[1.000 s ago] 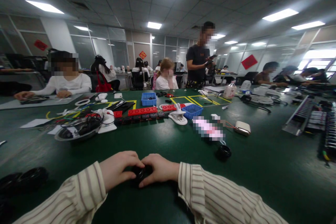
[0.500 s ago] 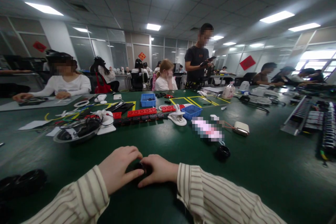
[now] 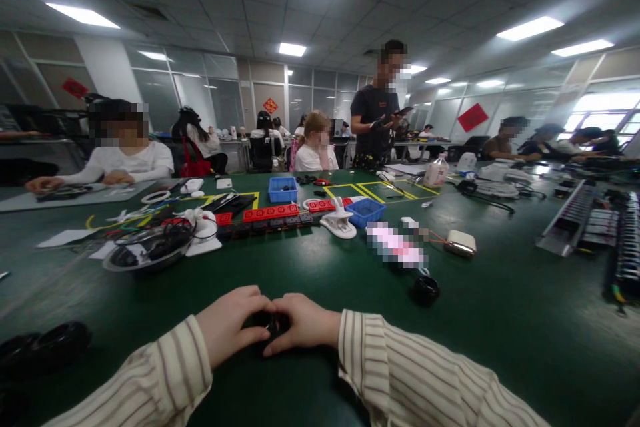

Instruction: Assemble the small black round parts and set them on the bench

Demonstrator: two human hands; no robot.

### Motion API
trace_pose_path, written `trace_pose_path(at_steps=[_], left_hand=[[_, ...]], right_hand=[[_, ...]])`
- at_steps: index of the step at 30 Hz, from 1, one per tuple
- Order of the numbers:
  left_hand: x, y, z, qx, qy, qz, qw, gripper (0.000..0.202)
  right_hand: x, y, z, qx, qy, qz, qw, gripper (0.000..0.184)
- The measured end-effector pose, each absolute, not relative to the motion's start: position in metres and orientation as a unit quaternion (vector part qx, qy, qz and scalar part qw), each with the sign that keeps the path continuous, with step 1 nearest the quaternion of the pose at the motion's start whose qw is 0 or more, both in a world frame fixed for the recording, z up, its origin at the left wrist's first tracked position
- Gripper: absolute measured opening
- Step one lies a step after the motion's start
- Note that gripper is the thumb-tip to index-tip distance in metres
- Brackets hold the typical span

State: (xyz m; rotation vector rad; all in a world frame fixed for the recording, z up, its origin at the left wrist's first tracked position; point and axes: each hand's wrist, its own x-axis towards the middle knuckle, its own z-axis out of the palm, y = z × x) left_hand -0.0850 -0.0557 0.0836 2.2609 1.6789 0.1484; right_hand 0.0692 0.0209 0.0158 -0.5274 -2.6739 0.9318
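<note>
Left hand [image 3: 234, 321] and right hand [image 3: 306, 323], fingers curled, pinch between them what looks like a black ring [image 3: 273, 326].

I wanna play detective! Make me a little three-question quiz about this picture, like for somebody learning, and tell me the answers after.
1. True or false: the bare left hand and the bare right hand are both around one small shiny black object.

2. How many blue rectangular plastic bins can you count on the dark green table?

3. Where is the cream-coloured rounded case?
a) inside a blue bin
b) on the table, farther right than both hands
c) in the left hand

Key: 1. True; the fingers cover much of the object. 2. Two. 3. b.
</note>
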Motion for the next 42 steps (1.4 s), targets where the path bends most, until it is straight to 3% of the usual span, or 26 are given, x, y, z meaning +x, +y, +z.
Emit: trace_pose_path(at_steps=[7, 15, 21, 28, 34, 38, 42], left_hand=[[-0.060, -0.063, 0.076, 0.723, 0.690, 0.002, -0.010, 0.032], [-0.088, -0.062, 0.087, 0.816, 0.555, 0.103, 0.126, 0.037], [-0.103, -0.055, 0.086, 0.839, 0.478, 0.089, 0.246, 0.045], [-0.084, -0.053, 0.087, 0.779, 0.607, 0.033, 0.155, 0.026], [-0.059, -0.064, 0.081, 0.720, 0.694, 0.000, -0.005, 0.041], [-0.068, -0.063, 0.082, 0.747, 0.665, 0.020, 0.004, 0.043], [-0.080, -0.061, 0.087, 0.803, 0.585, 0.088, 0.070, 0.031]], right_hand=[[0.064, 0.012, 0.013, -0.266, -0.927, 0.220, 0.149, 0.046], [0.069, 0.027, 0.011, -0.156, -0.927, 0.316, 0.130, 0.036], [0.072, 0.029, 0.016, -0.118, -0.917, 0.359, 0.126, 0.032], [0.069, 0.024, 0.016, -0.172, -0.924, 0.318, 0.125, 0.041], [0.065, 0.017, 0.012, -0.244, -0.926, 0.256, 0.133, 0.046], [0.067, 0.019, 0.012, -0.226, -0.929, 0.257, 0.142, 0.048], [0.070, 0.024, 0.014, -0.167, -0.930, 0.300, 0.130, 0.040]])
